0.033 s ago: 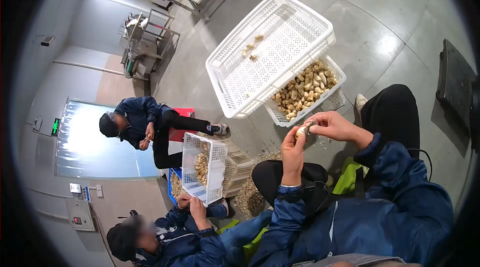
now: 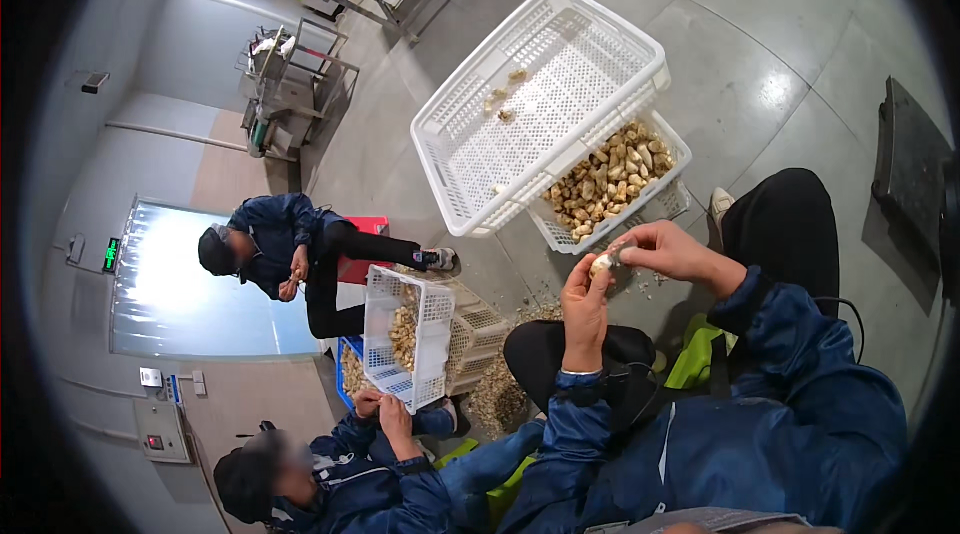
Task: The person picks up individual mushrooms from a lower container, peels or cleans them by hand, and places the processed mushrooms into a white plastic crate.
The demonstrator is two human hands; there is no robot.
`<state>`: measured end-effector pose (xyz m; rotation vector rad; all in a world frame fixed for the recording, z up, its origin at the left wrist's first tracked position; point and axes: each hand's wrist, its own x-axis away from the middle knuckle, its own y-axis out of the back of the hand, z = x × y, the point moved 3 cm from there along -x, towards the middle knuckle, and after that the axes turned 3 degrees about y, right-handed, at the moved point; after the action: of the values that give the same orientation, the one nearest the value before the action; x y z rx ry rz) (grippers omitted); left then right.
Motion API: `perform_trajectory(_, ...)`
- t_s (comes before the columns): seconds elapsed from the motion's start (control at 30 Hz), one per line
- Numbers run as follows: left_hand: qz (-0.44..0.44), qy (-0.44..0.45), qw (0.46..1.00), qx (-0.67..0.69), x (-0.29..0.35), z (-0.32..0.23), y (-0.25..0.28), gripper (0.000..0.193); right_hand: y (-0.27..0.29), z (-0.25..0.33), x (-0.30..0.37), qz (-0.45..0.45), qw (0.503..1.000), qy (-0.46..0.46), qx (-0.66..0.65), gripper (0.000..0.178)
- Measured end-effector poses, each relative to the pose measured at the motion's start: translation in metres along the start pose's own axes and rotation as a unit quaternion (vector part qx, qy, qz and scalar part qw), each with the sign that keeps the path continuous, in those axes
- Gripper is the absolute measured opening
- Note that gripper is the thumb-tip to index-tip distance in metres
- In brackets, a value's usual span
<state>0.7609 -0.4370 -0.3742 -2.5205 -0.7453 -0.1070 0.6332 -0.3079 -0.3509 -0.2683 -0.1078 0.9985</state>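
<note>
Nearest: left hand (image 2: 584,314), right of centre and below mid-frame, fingers grasping a pale rounded piece (image 2: 601,265), looks like a root or mushroom. Right hand (image 2: 674,252) close against the piece's right side, thumb and fingertips drawn together; cannot tell whether they pinch the piece itself or a small tool. Piece sits between both hands, above the lap, over no crate.

Step in hand, judged from the pose: close handwork on one piece, left steadying, right working at its side. Next move calls for a steady left hold, the piece turned in small amounts, right fingertips kept clear of the left thumb.

Light scraps (image 2: 497,396) on the floor, lower centre. Green stool (image 2: 690,359) under the person, lower right.

Just beyond the hands: lower white crate (image 2: 675,174), well filled with brown-and-cream pieces (image 2: 610,174). Upper white crate (image 2: 560,129), top centre, overlaps it, a few small pieces on its base. Dark flat platform (image 2: 912,164) at right edge.

Farther, lower left: co-worker's hands (image 2: 395,421) beside another white crate (image 2: 432,339). Second co-worker (image 2: 285,234) seated beyond, left of centre. Farthest: metal trolley (image 2: 295,84), upper left.
</note>
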Motion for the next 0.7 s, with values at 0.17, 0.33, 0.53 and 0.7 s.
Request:
perform_trajectory(0.17, -0.004, 0.020, 0.999, 0.044, -0.001, -0.001, -0.007, 0.019, 0.002, 0.000, -0.001, 0.000, 1.000, 0.009, -0.005, 0.026)
perform_trajectory(0.33, -0.004, 0.052, 0.995, 0.089, 0.000, 0.002, -0.005, 0.019, 0.002, -0.005, -0.002, -0.012, 1.000, -0.010, 0.021, 0.023)
perform_trajectory(0.53, -0.009, 0.072, 0.989, 0.132, 0.000, 0.005, 0.000, 0.022, 0.004, -0.008, -0.005, -0.016, 0.989, -0.013, 0.145, 0.022)
perform_trajectory(0.7, -0.063, 0.076, 0.986, 0.133, 0.000, 0.005, -0.002, 0.024, -0.010, 0.000, 0.000, -0.059, 0.964, 0.191, 0.175, 0.021)
